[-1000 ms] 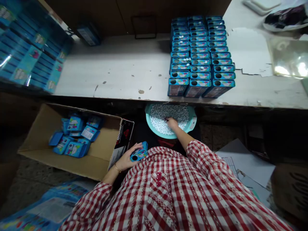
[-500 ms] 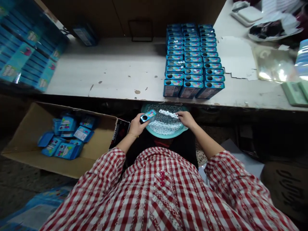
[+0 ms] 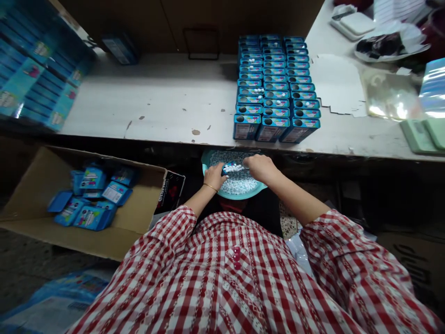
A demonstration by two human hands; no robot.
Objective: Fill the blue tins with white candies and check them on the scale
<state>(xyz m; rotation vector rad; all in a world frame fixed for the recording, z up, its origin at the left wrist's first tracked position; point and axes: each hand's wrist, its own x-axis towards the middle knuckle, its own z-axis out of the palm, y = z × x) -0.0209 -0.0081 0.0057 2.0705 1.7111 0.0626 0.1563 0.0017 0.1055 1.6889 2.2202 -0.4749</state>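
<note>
My left hand [image 3: 214, 176] grips a small blue box [image 3: 228, 167] over a teal bowl [image 3: 208, 157] full of small white candies [image 3: 238, 185]. My right hand [image 3: 260, 168] is closed beside the box, fingers pinched on white candies at its top. The bowl sits in my lap under the table edge. On the white table [image 3: 167, 106] stand rows of upright blue boxes [image 3: 274, 88] with round holes on top; a few have white candies lying on them.
A cardboard carton [image 3: 146, 222] at my left holds several loose blue boxes [image 3: 90, 199]. Wrapped packs of blue boxes [image 3: 31, 74] are stacked at far left. Torn card, plastic bags and green trays [image 3: 420, 134] lie on the table's right side.
My left hand brought the blue box up from my lap to over the bowl. My right hand lifted out of the candies and came up against the box.
</note>
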